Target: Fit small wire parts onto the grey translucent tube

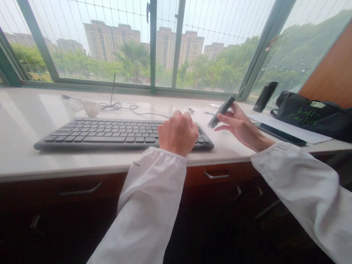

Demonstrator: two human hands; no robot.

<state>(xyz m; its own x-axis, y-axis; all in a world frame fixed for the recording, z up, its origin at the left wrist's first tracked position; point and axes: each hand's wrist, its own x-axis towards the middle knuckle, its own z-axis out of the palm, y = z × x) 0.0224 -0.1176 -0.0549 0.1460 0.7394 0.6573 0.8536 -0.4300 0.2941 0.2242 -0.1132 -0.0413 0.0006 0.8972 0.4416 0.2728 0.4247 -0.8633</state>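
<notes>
**Keyboard under a fist, slim tool in the right hand**

Seen from my remote seat, item by item:

- Black keyboard (103, 137), one. Lies flat, long side to the front edge of the pale worktop (14, 136), the right end between my two hands; I judge it so placed for easy reach.
- Left hand (179, 135), clenched. Set over the keyboard's right-hand part, knuckles up. The fist may serve to steady the board or to work close at the keys; whether anything is pinched inside, I cannot tell.
- Dark slim tool (223, 111), one. Grasped by my right hand (241, 127) between thumb and fingers, just beside the keyboard's right end. Held aslant, with small prongs at the lower end turned toward the board; such a light grip would leave the tip free to angle.
- Black flat slab (281, 134), beside white paper (313, 132), right of the right wrist.
- Black bag (310, 113), green lettering, beyond the paper.
- Thin cable (117, 107), loosely coiled behind the keyboard, out of the hands' way.
</notes>
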